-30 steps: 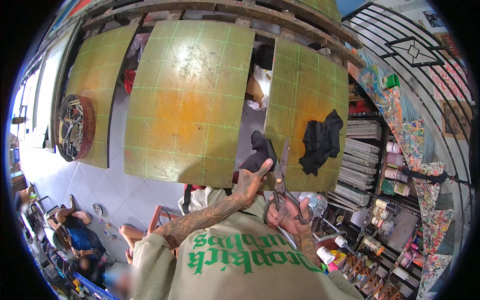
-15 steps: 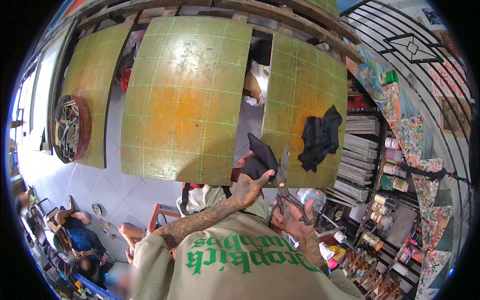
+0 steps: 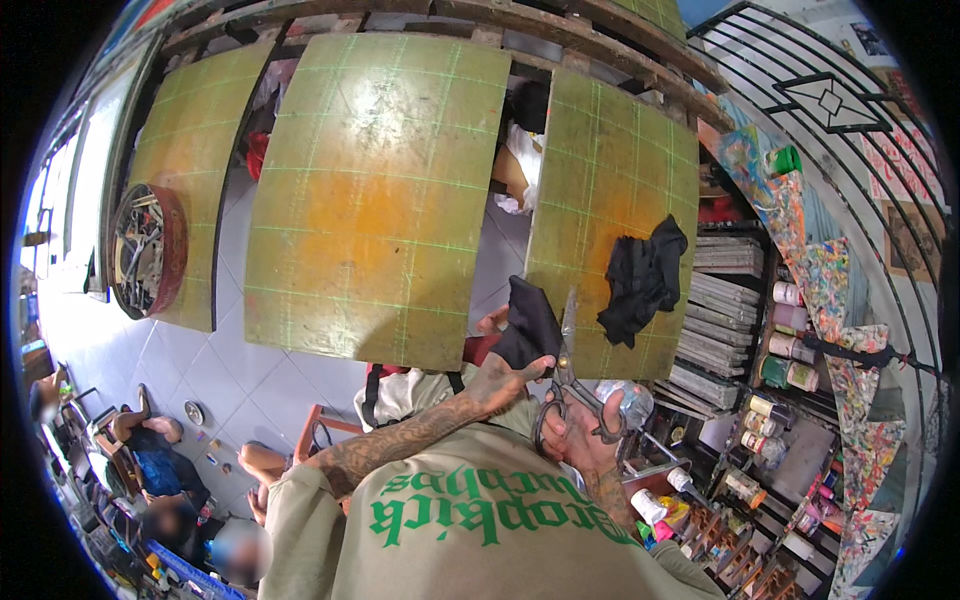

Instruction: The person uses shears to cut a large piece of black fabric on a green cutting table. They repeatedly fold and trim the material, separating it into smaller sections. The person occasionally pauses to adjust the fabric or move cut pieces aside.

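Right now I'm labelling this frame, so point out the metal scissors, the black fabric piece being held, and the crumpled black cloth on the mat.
Metal scissors (image 3: 568,345): head view, blades.
Held black fabric piece (image 3: 527,322): head view, centre.
Crumpled black cloth (image 3: 642,278): head view, middle.

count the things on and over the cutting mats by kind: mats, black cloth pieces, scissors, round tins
green cutting mats: 3
black cloth pieces: 2, one in the left hand, one lying on the right mat
scissors: 1, in the right hand
round tin: 1
total: 7

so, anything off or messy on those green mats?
One thing: a crumpled black cloth lies bunched on the right green cutting mat. The left hand holds another black piece; the right hand holds scissors.
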The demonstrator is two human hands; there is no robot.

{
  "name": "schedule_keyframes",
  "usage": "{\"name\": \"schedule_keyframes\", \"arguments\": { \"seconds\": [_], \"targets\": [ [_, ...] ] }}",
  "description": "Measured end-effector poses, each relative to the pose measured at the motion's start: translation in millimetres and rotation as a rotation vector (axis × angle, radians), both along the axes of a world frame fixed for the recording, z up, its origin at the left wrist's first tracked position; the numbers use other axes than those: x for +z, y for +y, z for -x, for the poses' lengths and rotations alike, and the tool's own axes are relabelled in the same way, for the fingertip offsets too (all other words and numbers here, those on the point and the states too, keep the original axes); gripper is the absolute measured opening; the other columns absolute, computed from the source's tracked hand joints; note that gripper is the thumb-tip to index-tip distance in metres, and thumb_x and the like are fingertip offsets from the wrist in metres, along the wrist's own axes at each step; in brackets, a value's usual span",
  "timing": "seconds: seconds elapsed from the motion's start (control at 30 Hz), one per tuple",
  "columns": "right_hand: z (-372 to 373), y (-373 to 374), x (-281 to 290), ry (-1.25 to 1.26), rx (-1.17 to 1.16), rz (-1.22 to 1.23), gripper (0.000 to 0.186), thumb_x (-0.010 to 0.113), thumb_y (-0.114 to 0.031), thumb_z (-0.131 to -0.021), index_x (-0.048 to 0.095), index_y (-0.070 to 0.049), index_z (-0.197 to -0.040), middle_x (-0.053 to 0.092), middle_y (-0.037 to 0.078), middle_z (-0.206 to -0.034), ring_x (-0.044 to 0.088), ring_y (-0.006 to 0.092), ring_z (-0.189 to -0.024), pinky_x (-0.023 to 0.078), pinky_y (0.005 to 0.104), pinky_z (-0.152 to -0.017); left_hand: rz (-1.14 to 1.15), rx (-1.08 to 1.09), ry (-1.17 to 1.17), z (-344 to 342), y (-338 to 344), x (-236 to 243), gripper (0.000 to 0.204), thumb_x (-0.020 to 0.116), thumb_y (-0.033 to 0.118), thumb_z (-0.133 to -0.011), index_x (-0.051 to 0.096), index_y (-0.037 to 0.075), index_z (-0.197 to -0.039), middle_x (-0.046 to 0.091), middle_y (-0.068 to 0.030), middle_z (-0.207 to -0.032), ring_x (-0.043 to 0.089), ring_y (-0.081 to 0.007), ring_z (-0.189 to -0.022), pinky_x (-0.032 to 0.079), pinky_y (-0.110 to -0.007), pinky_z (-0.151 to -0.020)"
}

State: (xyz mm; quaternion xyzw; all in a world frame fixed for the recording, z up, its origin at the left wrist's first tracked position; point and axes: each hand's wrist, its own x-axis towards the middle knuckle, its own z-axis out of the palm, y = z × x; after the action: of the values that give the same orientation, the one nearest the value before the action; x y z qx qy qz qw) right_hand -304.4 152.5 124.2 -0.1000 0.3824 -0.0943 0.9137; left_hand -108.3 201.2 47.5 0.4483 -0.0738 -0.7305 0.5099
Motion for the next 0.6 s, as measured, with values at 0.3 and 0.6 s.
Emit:
{"name": "schedule_keyframes", "arguments": {
  "seconds": [0.3, 0.6],
  "targets": [
    [-12.8, 3.7, 20.7, -0.055, -0.004, 0.027, 0.109, 0.039, -0.095, -0.072, 0.046, -0.004, -0.131, 0.048, 0.003, -0.085, 0.044, 0.0196, -0.069, 0.035, 0.0317, -0.064, 0.158, 0.103, -0.082, -5.2, 3.3, -6.7, 0.056, 0.071, 0.023, -0.093, 0.043, 0.000, -0.136, 0.061, -0.0102, -0.120, 0.057, -0.0168, -0.108, 0.054, -0.035, -0.087],
    [12.8, -5.8, -16.4, -0.605, -0.167, -0.128, 0.101, 0.033, -0.083, -0.088, 0.029, -0.006, -0.153, 0.050, 0.009, -0.100, 0.046, 0.0201, -0.084, 0.039, 0.0382, -0.077, 0.181, 0.086, -0.135, -22.4, 10.3, 35.5, 0.045, 0.070, 0.021, -0.093, 0.052, -0.001, -0.128, 0.060, -0.0068, -0.121, 0.055, -0.0163, -0.109, 0.047, -0.031, -0.094]
  ]
}}
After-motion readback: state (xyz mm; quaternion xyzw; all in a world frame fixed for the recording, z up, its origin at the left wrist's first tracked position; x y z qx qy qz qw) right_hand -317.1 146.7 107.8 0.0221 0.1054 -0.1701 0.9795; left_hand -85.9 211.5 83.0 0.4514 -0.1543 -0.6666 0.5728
